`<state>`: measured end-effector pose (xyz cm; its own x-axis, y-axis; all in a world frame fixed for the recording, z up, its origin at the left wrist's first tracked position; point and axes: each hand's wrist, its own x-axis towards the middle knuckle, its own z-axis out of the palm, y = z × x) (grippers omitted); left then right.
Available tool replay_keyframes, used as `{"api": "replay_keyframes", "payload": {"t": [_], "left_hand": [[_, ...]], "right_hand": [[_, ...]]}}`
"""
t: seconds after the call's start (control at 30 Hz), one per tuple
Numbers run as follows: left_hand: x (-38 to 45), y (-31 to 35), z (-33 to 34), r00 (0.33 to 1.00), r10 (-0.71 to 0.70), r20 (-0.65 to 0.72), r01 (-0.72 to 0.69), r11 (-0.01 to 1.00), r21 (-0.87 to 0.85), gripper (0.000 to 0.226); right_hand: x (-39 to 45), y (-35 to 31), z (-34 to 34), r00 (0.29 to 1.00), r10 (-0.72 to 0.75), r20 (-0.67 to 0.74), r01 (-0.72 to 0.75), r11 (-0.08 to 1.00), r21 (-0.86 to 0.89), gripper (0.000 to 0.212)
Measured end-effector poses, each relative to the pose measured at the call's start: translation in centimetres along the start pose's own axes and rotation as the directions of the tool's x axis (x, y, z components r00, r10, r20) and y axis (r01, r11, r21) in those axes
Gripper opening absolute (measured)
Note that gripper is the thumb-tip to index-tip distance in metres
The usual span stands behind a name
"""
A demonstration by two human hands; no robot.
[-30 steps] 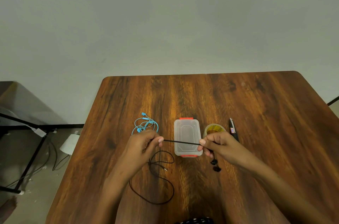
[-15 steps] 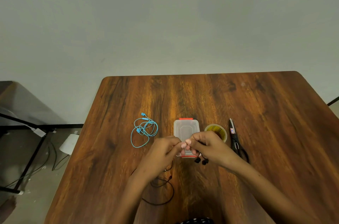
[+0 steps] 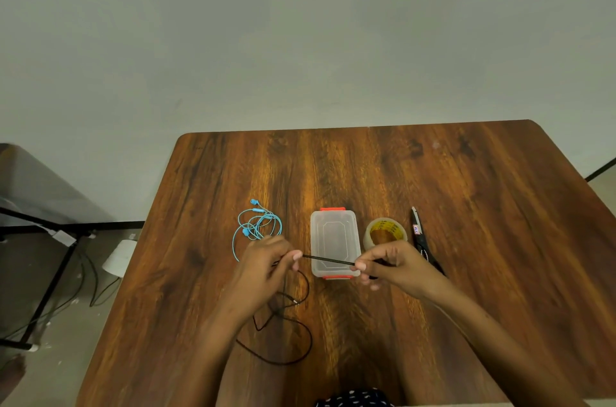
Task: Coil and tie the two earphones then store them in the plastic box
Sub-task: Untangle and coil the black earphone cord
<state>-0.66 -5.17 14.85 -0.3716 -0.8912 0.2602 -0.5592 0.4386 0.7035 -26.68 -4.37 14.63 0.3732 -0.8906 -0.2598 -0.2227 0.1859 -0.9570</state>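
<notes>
Coiling barely begun, both earphones still loose

Your left hand (image 3: 266,268) and right hand (image 3: 388,265) each pinch the black earphone (image 3: 328,260), its cord stretched taut between them just in front of the plastic box (image 3: 335,241). The rest of that cord trails loose on the worktop (image 3: 466,240) nearer you than the box. Left of the box lies the blue earphone (image 3: 256,226), untied. Right of it sit the tape roll (image 3: 385,233) and scissors (image 3: 420,240). The box lid is still on; nothing is stored yet.
</notes>
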Motion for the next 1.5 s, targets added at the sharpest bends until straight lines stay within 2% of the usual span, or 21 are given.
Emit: {"api": "replay_keyframes", "payload": {"t": [0.1,0.2,0.33,0.43,0.57,0.67,0.77,0.87,1.0,1.23,1.4,1.5], "left_hand": [[0.0,-0.6,0.5,1.0,-0.028,-0.008,0.028,1.0,-0.009,0.035],[-0.3,-1.2,0.9,0.998,-0.059,0.009,0.06,0.998,-0.017,0.037],[-1.1,-2.3,1.7,0.99,-0.117,0.079,0.119,0.992,-0.027,0.038],[-2.1,-3.5,2.3,0.98,-0.164,0.111,0.162,0.987,0.022,0.043],[-3.7,-6.0,3.3,0.955,-0.29,0.056,0.287,0.956,0.053,0.022],[-4.6,-8.5,4.8,0.918,-0.394,0.052,0.384,0.913,0.134,0.02],[-5.3,-10.7,6.4,0.863,-0.491,0.122,0.45,0.855,0.257,0.026],[-5.5,-12.1,7.5,0.82,-0.543,0.178,0.445,0.802,0.398,0.028],[-5.1,-12.6,8.1,0.81,-0.551,0.202,0.395,0.767,0.506,0.023],[-5.5,-13.4,8.3,0.801,-0.584,0.132,0.505,0.778,0.373,0.023],[-5.6,-13.0,8.1,0.776,-0.62,0.117,0.523,0.736,0.43,0.021],[-5.2,-12.4,8.1,0.774,-0.624,0.102,0.558,0.75,0.357,0.022]], "right_hand": [[0.4,0.7,0.5,0.997,0.001,-0.078,0.002,1.0,0.031,0.023],[1.0,1.7,1.2,0.989,0.004,-0.149,-0.007,1.0,-0.02,0.011],[1.3,3.3,1.7,0.98,0.002,-0.197,-0.037,0.984,-0.176,0.008],[1.2,4.5,1.7,0.983,-0.041,-0.18,-0.025,0.937,-0.348,0.009],[1.2,6.5,2.2,0.983,-0.08,-0.167,-0.009,0.881,-0.473,0.007],[1.5,7.9,3.2,0.979,-0.086,-0.184,-0.024,0.851,-0.525,0.01],[2.1,8.4,3.6,0.975,-0.123,-0.183,0.004,0.838,-0.546,0.008],[2.7,8.3,3.5,0.971,-0.175,-0.163,0.049,0.814,-0.578,0.008],[2.7,8.6,3.5,0.975,-0.202,-0.092,0.092,0.744,-0.662,0.014],[1.0,9.4,3.3,0.973,-0.209,-0.096,0.094,0.742,-0.663,0.015],[0.6,9.3,3.5,0.983,-0.161,-0.083,0.07,0.76,-0.646,0.015],[0.6,9.0,3.7,0.986,-0.146,-0.074,0.069,0.778,-0.624,0.014]]}}
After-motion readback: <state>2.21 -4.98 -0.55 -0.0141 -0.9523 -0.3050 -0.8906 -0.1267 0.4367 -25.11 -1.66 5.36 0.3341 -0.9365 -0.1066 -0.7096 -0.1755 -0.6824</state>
